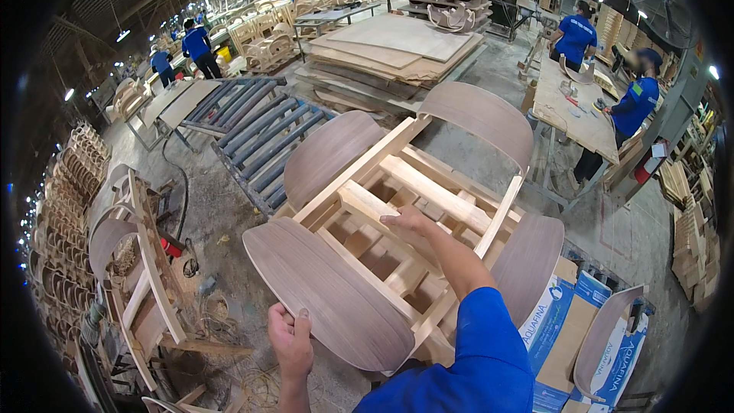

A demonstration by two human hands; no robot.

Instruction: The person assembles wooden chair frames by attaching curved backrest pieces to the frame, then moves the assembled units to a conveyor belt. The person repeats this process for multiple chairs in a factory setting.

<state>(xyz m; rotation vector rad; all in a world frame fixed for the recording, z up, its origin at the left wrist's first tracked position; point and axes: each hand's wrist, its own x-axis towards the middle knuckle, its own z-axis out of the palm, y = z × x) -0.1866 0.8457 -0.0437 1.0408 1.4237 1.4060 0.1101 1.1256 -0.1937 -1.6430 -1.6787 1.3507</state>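
Below me stands a pale wooden frame (437, 177) of rails and crossbars. Curved brown wood-veneer panels surround it: one near left (329, 291), one far left (333, 154), one far right (482, 118) and one near right (527, 264). My left hand (290, 339) is closed on the outer edge of the near-left panel, thumb on the edge and fingers curled. Reaching over the frame, my right hand (409, 219) is closed around a pale wooden rail (365, 200); some of its fingers are hidden.
Cardboard with blue print (562, 336) and another curved panel (608, 344) lie at right. A roller conveyor (267, 134) and stacked boards (397, 38) stand beyond. Curved parts and a wooden rack (149, 260) are at left. Two people in blue are around a workbench (569, 103).
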